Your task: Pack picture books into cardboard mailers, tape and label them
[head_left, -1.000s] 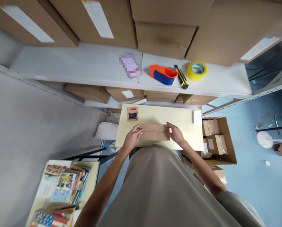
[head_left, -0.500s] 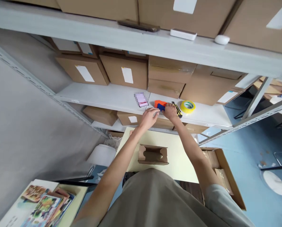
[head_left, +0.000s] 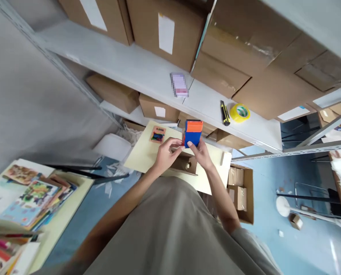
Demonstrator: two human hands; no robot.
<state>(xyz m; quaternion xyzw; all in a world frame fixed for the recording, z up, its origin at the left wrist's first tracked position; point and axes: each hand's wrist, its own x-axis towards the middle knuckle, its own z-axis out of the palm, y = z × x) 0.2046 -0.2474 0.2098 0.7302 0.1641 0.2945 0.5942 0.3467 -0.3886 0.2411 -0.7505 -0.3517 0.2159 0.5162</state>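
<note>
My right hand [head_left: 201, 153] grips a blue and orange tape dispenser [head_left: 193, 137], its thumb on the blue face and the black toothed edge at the top. My left hand [head_left: 165, 154] is closed at the dispenser's lower left side, its fingertips by a small red part. Both hands are raised over the pale yellow table [head_left: 138, 154]. Below them stands an open cardboard box [head_left: 179, 169], partly hidden by my hands. A yellow roll of tape [head_left: 239, 113] and a black and yellow box cutter [head_left: 224, 114] lie on the shelf ahead.
A phone [head_left: 179, 84] lies on the grey shelf [head_left: 147, 72], in front of cardboard boxes [head_left: 147, 30]. On the table's left is a small orange packet [head_left: 158, 134]. A large carton [head_left: 249, 194] with smaller boxes stands at right. Books [head_left: 37, 194] lie on a side table at left.
The tape dispenser has been lifted off the shelf and brought back toward me, over the table. My left hand has come to its side. The view has tilted downward.
</note>
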